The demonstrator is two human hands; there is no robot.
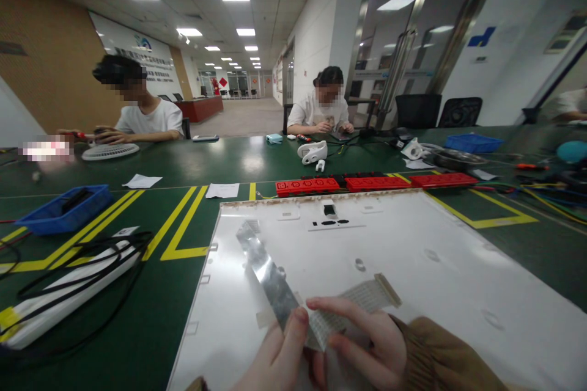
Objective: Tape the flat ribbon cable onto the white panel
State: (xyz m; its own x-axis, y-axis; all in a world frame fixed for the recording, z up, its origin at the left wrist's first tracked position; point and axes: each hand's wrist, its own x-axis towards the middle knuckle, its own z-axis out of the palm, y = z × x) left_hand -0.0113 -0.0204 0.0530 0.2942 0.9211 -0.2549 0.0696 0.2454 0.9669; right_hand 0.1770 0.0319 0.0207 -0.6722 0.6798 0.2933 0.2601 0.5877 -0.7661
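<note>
A flat ribbon cable [271, 284] with a shiny silver strip lies across both of my hands, bent into a V near my fingertips. My left hand [279, 354] pinches it at the bend, thumb on top. The cable's other leg, greyish and finely lined, passes under the index finger of my right hand [373, 336], whose fingers close about it near the bend. That leg ends in a tan connector strip [387, 290]. Beneath my hands lies a large white panel [316, 250] with small slots and a square hole near its far edge. My lower fingers are partly hidden.
Red power strips [307, 187] line the panel's far edge. To the left are a blue tray [64, 211] and a long white bar [77, 293] with black cable over it. Across the green table [243, 162], two people handle parts; another blue tray [472, 143] stands right.
</note>
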